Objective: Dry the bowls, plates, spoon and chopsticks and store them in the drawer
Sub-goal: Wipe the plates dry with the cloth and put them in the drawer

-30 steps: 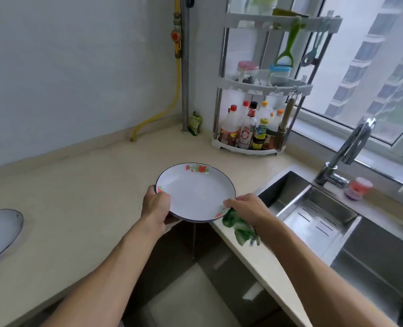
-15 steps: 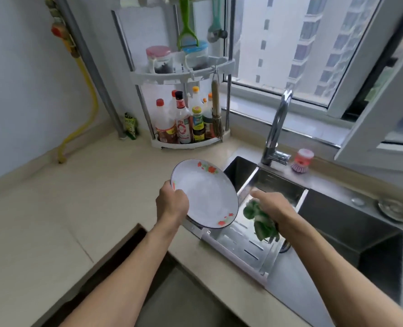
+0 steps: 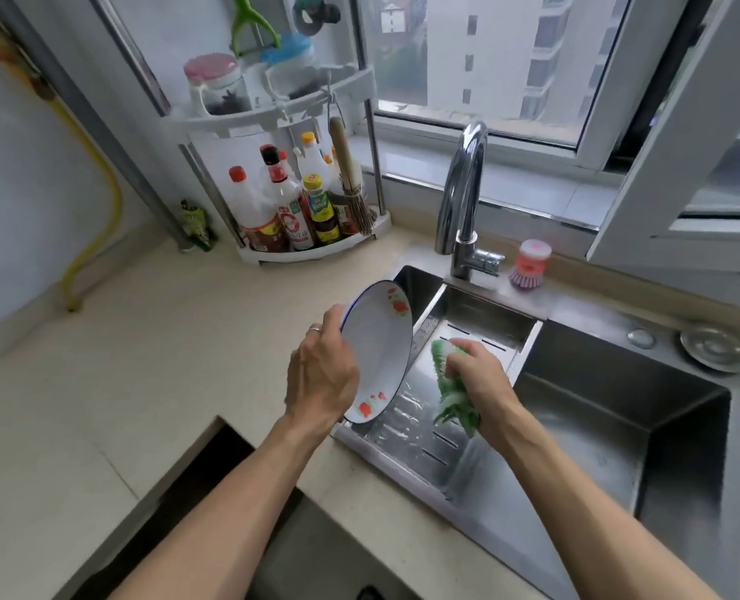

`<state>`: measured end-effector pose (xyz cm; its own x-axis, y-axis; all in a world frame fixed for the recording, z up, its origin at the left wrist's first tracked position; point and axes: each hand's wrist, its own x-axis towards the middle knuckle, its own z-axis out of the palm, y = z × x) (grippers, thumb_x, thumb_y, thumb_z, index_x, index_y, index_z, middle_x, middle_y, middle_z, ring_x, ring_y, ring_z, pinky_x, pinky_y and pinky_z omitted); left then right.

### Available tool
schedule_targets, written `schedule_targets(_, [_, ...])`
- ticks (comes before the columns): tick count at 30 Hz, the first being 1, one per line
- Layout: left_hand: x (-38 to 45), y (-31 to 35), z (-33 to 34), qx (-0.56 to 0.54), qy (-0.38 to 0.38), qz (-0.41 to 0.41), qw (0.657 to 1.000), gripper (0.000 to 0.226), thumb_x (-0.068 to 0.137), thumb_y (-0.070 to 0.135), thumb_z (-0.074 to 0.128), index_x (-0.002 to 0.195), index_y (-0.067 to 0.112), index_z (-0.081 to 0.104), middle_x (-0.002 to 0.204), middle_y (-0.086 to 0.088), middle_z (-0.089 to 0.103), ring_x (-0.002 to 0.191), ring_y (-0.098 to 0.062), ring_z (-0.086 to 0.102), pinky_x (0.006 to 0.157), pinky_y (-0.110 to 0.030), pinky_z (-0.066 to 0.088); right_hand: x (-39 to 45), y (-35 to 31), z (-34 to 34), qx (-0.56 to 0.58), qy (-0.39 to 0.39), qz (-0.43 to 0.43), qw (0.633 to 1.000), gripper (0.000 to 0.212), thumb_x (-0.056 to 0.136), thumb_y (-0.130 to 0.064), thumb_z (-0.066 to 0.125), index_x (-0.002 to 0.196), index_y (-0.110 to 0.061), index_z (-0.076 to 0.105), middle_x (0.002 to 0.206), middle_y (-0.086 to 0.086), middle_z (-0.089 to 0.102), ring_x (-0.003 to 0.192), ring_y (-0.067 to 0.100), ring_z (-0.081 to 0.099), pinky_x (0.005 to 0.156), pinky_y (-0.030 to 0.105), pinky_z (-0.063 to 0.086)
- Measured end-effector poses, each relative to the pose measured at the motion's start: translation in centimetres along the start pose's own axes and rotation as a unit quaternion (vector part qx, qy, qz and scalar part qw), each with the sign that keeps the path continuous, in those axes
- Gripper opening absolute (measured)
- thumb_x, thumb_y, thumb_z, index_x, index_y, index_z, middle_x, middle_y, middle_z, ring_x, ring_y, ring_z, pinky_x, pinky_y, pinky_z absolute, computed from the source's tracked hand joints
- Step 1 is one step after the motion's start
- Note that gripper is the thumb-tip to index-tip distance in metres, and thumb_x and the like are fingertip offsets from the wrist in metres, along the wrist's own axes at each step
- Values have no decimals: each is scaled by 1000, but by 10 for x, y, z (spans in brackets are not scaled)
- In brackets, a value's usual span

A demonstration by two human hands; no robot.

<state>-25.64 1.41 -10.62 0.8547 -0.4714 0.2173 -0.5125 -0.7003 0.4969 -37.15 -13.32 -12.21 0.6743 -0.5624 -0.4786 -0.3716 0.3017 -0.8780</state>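
The plate [image 3: 379,352] is white with a thin dark rim and small red-and-green flower prints near its top and bottom edges. It stands nearly on edge, tilted steeply, its hollow face turned toward the sink and the right hand. Seen this way it reads as a narrow oval whose long axis runs from the upper end near the sink's back corner down to the lower end by the front of the drain tray [image 3: 420,426]. It is held above the left edge of the sink [image 3: 619,409], where the counter [image 3: 143,383] meets the steel; whether its lower rim touches the tray cannot be told.

The left hand [image 3: 323,374] grips the plate from behind, fingers curled round its left rim, a ring showing on one finger. The right hand [image 3: 478,376] is closed around a bunched green and white cloth [image 3: 450,391], which hangs just beside the plate's face, with a narrow gap between the two.

The slotted drain tray sits in the left part of the sink, wet and shiny. Behind it rises a chrome tap [image 3: 463,197], with a pink-topped dish brush [image 3: 530,264] beside its base. At the counter's back corner stands a white tiered rack [image 3: 316,249] with sauce bottles [image 3: 290,210] below, jars above and a small whisk brush hanging from it. A yellow hose [image 3: 100,210] runs down the wall at left.
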Motion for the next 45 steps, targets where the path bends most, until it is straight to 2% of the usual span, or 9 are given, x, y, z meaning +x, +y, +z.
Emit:
schedule_targets(4, [7, 7, -3, -67, -20, -176, 982, 29, 96, 5, 38, 117, 12, 56, 100, -13, 63, 83, -30, 49, 71, -33, 34, 6, -1, 7, -31, -21, -42, 998, 34, 99, -8, 49, 130, -20, 41, 94, 12, 58, 62, 18, 55, 45, 27, 47])
schedule_targets(10, [6, 4, -10, -187, -18, -280, 941, 42, 104, 36, 38, 69, 13, 34, 66, -2, 37, 66, -20, 35, 64, -34, 29, 18, -12, 41, -119, -22, -186, 975, 30, 98, -12, 55, 126, -15, 45, 114, 8, 56, 88, 19, 60, 69, 29, 52])
schedule_targets(15, [3, 13, -12, -193, -20, -260, 946, 44, 107, 40, 31, 78, 15, 53, 73, 1, 49, 71, -18, 45, 67, -34, 38, 17, -22, 76, -206, -112, -267, 935, 28, 97, -10, 51, 123, -4, 59, 126, 0, 46, 119, 16, 46, 87, 9, 26])
schedule_targets(20, [12, 8, -26, -217, -5, -283, 934, 47, 108, 41, 29, 119, 12, 63, 113, 1, 60, 105, -17, 55, 92, -28, 43, 11, -10, 63, -326, -362, -335, 807, 61, 101, -6, 37, 159, -15, 17, 158, -16, 6, 145, -1, -5, 114, 9, -10])
schedule_targets(24, [14, 14, -19, -179, -12, -238, 955, 45, 108, 41, 30, 96, 14, 65, 101, -9, 69, 97, -28, 63, 86, -38, 49, 30, -15, 70, -344, -234, -320, 851, 62, 102, -9, 32, 160, -14, 10, 167, 2, -4, 154, 17, -8, 120, 24, -9])
schedule_targets(30, [19, 11, -25, -164, -19, -208, 964, 41, 107, 44, 31, 84, 24, 59, 91, 1, 64, 88, -19, 58, 79, -33, 46, 22, -10, 55, -319, -330, -375, 806, 75, 86, -16, 31, 160, -20, 18, 168, -3, 2, 153, 7, 2, 125, 25, 6])
schedule_targets(35, [22, 19, -18, -130, -29, -187, 973, 43, 107, 43, 32, 90, 16, 61, 87, -3, 65, 83, -22, 58, 71, -34, 43, 27, -15, 62, -283, -244, -330, 867, 71, 89, -18, 29, 159, -21, 21, 167, -4, 3, 153, 9, 0, 126, 36, 5])
schedule_targets(40, [32, 17, -28, -123, -7, -194, 973, 44, 107, 42, 32, 79, 16, 55, 79, -1, 57, 77, -19, 52, 67, -34, 39, 27, -8, 53, -316, -329, -385, 802, 75, 86, 0, 36, 157, -22, 30, 167, -5, 7, 154, 9, 4, 124, 24, 5])
schedule_targets(45, [34, 27, -24, -96, 21, -197, 975, 43, 107, 39, 33, 72, 21, 48, 72, 3, 52, 68, -16, 46, 64, -33, 33, 27, -25, 63, -264, -301, -343, 850, 76, 83, -11, 31, 158, -26, 27, 167, -6, 6, 153, 6, 2, 126, 30, 6])
